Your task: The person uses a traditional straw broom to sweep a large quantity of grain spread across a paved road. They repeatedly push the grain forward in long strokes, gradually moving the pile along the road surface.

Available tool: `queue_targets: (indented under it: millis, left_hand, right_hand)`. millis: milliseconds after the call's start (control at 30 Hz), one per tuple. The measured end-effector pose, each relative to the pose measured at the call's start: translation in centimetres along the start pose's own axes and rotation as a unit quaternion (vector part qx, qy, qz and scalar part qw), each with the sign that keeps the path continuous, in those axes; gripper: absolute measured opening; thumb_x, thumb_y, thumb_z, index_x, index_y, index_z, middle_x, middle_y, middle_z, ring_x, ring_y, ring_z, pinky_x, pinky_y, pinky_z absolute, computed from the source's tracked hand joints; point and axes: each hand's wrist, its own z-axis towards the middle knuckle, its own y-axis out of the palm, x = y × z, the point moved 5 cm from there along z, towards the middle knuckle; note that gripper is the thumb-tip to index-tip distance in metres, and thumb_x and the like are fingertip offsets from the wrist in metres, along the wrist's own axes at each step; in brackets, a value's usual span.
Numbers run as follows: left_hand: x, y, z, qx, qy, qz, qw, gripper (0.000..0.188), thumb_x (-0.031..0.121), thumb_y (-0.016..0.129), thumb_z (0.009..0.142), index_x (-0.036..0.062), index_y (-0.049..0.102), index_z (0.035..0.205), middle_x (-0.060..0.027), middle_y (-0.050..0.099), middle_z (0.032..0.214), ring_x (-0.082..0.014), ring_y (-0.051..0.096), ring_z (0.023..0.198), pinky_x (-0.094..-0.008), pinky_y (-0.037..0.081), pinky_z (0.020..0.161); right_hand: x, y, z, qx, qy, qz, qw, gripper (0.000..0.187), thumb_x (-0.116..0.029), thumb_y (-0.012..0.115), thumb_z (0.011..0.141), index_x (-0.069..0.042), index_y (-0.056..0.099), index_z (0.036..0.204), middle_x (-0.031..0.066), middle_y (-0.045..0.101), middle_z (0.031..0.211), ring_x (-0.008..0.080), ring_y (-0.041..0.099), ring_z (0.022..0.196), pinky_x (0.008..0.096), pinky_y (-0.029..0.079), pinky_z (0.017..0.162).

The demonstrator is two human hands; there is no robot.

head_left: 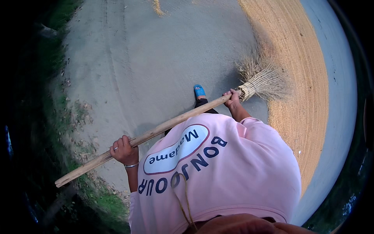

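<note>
A long wooden-handled broom [171,123] slants across in front of my body, its butt end low at the left and its head up at the right. My left hand [124,150], with a ring and a bracelet, is wrapped round the handle toward the butt end. Close below the binding, my right hand [233,98] grips the handle. The bound twig head [269,81] fans out at the edge of a band of yellow grain [298,117] spread on the ground. Its twig tips are blurred.
Grey pavement [163,58] stretches ahead, with a small streak of grain [157,7] at the far side. One foot in a blue slipper [199,91] shows beyond my pink shirt [249,167]. Grass and dry leaves [83,113] edge the left; a bare grey strip [339,85] borders the grain at right.
</note>
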Motion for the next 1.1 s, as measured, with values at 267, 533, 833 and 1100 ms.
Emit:
queue_targets:
  millis: [267, 533, 833, 1100]
  left_hand:
    - [2.9, 6.2, 2.5, -0.018, 0.032, -0.124, 0.992, 0.016, 0.005, 0.056, 0.059, 0.0103, 0.047, 0.070, -0.0021, 0.044, 0.065, -0.0183, 0.046, 0.069, -0.0325, 0.033, 0.069]
    - [2.5, 5.4, -1.3, -0.037, -0.059, -0.085, 0.994, 0.013, 0.007, 0.055, 0.060, 0.0106, 0.047, 0.069, -0.0022, 0.044, 0.065, -0.0183, 0.046, 0.070, -0.0334, 0.033, 0.071]
    - [1.0, 0.5, -9.5, -0.036, -0.255, 0.069, 0.964, 0.013, 0.014, 0.059, 0.064, 0.0107, 0.048, 0.071, -0.0024, 0.047, 0.067, -0.0198, 0.048, 0.074, -0.0352, 0.033, 0.075]
    - [6.6, -8.8, -19.2, -0.097, -0.414, 0.230, 0.876, 0.013, 0.018, 0.058, 0.069, 0.0111, 0.047, 0.068, -0.0032, 0.046, 0.063, -0.0212, 0.047, 0.068, -0.0361, 0.035, 0.066]
  right_hand:
    - [-5.6, -6.5, -4.9, 0.033, -0.076, 0.036, 0.996, 0.024, -0.018, 0.044, 0.076, -0.011, 0.033, 0.055, 0.0021, 0.035, 0.047, 0.0188, 0.038, 0.044, 0.0322, 0.040, 0.048]
    - [-6.1, -1.6, -3.1, 0.006, -0.054, 0.008, 0.998, 0.026, -0.019, 0.044, 0.075, -0.011, 0.033, 0.052, 0.0025, 0.035, 0.046, 0.0197, 0.038, 0.046, 0.0328, 0.041, 0.052]
    - [2.8, 13.6, 2.5, -0.093, 0.089, -0.167, 0.978, 0.022, -0.016, 0.049, 0.074, -0.010, 0.037, 0.057, 0.0025, 0.038, 0.050, 0.0188, 0.038, 0.048, 0.0312, 0.041, 0.051]
    - [18.6, 20.6, 1.0, -0.187, 0.234, -0.337, 0.893, 0.013, -0.015, 0.048, 0.077, -0.010, 0.039, 0.069, 0.0031, 0.038, 0.052, 0.0180, 0.041, 0.046, 0.0320, 0.042, 0.047]
